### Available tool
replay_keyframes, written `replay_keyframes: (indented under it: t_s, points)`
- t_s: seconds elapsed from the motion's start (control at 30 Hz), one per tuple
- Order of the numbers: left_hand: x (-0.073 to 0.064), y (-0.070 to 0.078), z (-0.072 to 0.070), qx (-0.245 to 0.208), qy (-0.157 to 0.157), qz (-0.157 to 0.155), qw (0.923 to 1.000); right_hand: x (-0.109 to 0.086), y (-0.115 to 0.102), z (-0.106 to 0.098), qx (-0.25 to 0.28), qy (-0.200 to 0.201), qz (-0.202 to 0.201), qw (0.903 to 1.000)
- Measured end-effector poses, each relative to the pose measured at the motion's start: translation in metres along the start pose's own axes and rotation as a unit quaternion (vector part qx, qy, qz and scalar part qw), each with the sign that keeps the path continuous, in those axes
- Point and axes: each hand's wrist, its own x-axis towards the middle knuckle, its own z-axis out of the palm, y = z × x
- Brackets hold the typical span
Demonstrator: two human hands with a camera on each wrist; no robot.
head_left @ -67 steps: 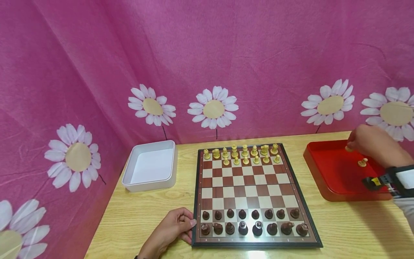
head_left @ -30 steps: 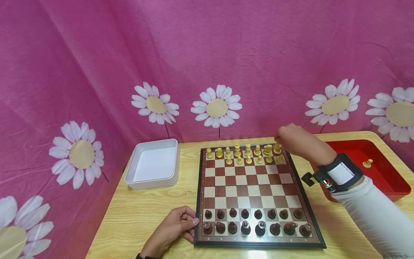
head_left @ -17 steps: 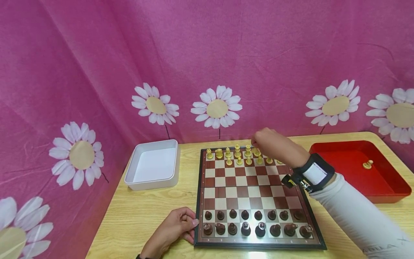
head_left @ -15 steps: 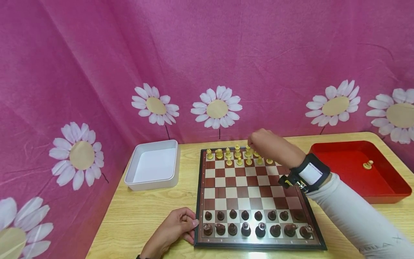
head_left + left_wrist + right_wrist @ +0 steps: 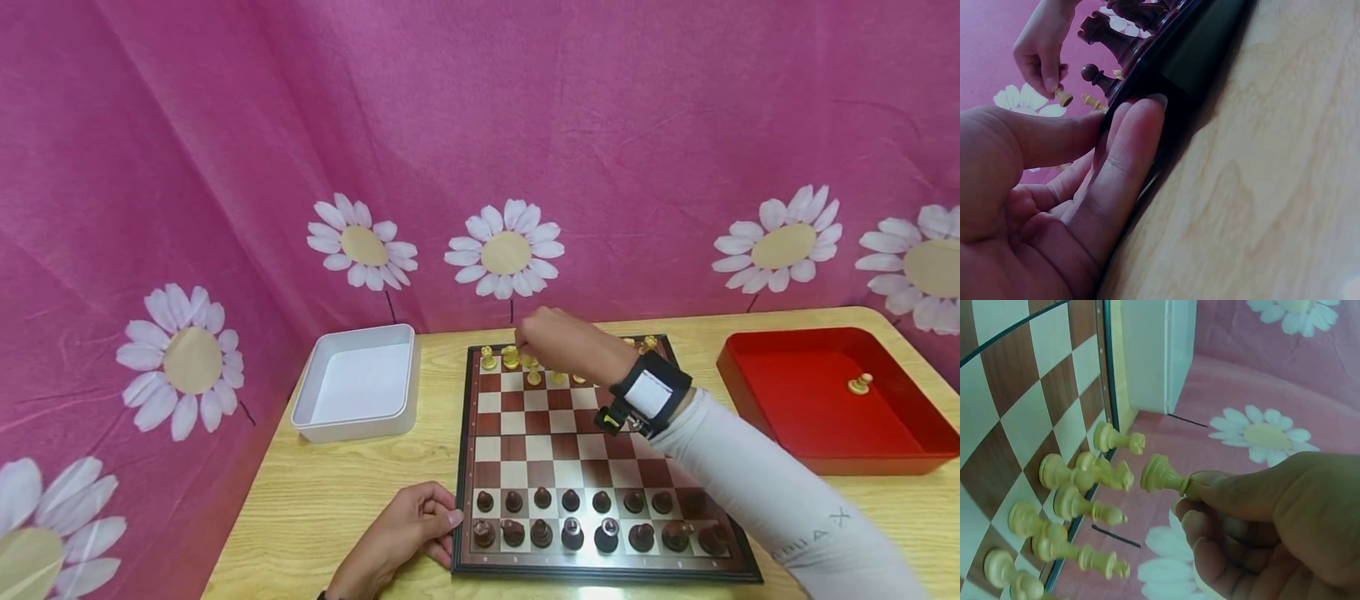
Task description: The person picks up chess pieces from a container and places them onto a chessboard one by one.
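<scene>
My right hand [image 5: 562, 340] hangs over the far left rows of the chessboard [image 5: 525, 423], pinching a pale pawn [image 5: 1161, 475] by its upper end, base towards the board. In the right wrist view the pawn is apart from the board, near a pale rook [image 5: 1116, 439], a knight [image 5: 1105, 472] and a bishop [image 5: 1088, 506]. Thumb and fingers of my left hand [image 5: 411, 527] grip the board's near left edge. Dark pieces, among them a rook [image 5: 1110, 37] and a pawn [image 5: 1100, 80], stand along the near rows. My right hand and forearm hide several pale pieces in the head view.
At the right a red tray [image 5: 757, 417] holds one pale pawn [image 5: 860, 383] lying tilted. A white tray [image 5: 352, 425] stands left of the board. Behind the wooden table [image 5: 322, 483] hangs a pink cloth [image 5: 600, 167] with daisies.
My right hand has taken a pale pawn out of the red tray and carried it leftwards over the far rows. My left hand has kept its grip on the board's edge.
</scene>
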Motion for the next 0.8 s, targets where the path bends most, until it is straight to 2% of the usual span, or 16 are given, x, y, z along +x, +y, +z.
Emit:
replay_keyframes:
  t_s: [0.27,0.5,0.8]
  points:
    - [0.001,-0.001,-0.001,0.0,-0.002,0.002,1.0,0.017,-0.004,0.015,0.006,-0.034,0.003,0.9994]
    - [0.001,-0.001,-0.002,0.0,0.003,0.001,1.0,0.029,-0.005,0.023,-0.026,-0.041,-0.004,0.9988]
    - [0.001,-0.003,-0.002,-0.002,0.002,0.004,1.0,0.035,-0.002,0.034,-0.004,-0.063,0.0,0.998]
